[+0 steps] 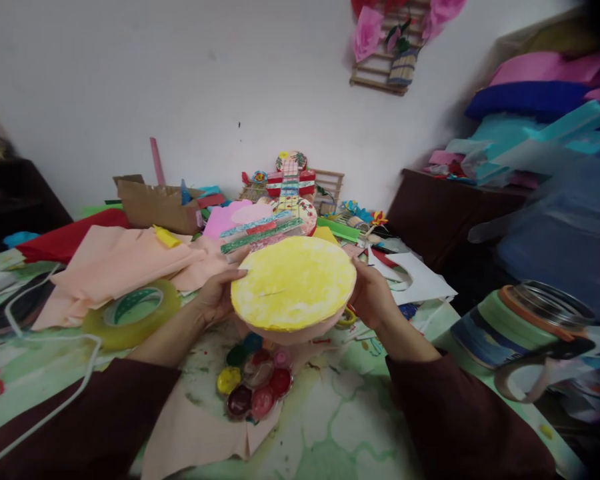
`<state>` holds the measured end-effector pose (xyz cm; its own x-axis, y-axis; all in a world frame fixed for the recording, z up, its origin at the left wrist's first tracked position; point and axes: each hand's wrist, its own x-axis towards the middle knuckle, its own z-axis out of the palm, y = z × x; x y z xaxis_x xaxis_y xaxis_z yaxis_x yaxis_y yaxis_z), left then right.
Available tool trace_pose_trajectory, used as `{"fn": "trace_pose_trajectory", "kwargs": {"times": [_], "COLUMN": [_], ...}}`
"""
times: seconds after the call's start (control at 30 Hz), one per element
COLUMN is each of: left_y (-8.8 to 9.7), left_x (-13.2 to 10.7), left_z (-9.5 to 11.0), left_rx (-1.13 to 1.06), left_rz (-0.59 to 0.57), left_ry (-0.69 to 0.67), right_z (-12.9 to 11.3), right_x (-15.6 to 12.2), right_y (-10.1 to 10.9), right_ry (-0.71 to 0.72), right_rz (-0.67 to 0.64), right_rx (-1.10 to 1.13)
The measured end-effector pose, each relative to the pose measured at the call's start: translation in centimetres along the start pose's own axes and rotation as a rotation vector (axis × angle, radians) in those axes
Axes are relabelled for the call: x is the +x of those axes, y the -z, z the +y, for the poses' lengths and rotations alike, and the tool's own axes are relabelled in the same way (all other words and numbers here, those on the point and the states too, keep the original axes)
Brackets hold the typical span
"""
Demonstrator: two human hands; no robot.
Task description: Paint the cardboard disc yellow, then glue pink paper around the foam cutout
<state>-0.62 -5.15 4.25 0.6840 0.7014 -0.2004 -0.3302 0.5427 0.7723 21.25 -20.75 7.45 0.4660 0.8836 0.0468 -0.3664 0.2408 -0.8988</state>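
Note:
Between my two hands is a round disc (294,283) with yellow paint over its top face and a pale pink lower edge. The yellow coat looks streaky, with lighter patches. My left hand (219,293) grips its left edge, thumb on the rim. On the opposite edge my right hand (373,292) holds it, with most fingers hidden behind. The disc is raised above the table and tilted towards me. Just below it sits a flower-shaped paint palette (257,377) with several coloured wells, partly on a sheet of peach paper (195,437).
A roll of clear tape (97,329) lies left of my left arm, near a white cable (87,373). Peach crepe paper (115,263) and a cardboard box (153,205) are behind. A green jar (505,323) and a tape roll (523,381) stand at right. A guitar-shaped craft (291,187) leans at the wall.

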Motion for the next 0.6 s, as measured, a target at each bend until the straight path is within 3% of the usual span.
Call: {"fn": "trace_pose_trajectory", "kwargs": {"times": [0.13, 0.23, 0.47, 0.6], "left_y": [0.3, -0.1, -0.9, -0.9], "left_x": [0.2, 0.2, -0.1, -0.3], "left_z": [0.1, 0.2, 0.4, 0.4], "left_rx": [0.0, -0.033, -0.055, -0.051], "left_rz": [-0.024, -0.032, -0.091, -0.124], "left_ry": [0.022, -0.047, 0.002, 0.024], "right_z": [-0.1, 0.1, 0.9, 1.0], "right_x": [-0.2, -0.2, 0.1, 0.4], "right_y": [-0.5, -0.7, -0.5, -0.1], "right_ry": [-0.032, -0.042, 0.106, 0.144], "right_rz": [0.037, 0.093, 0.214, 0.217], "right_rx": [-0.022, -0.016, 0.07, 0.05]}}
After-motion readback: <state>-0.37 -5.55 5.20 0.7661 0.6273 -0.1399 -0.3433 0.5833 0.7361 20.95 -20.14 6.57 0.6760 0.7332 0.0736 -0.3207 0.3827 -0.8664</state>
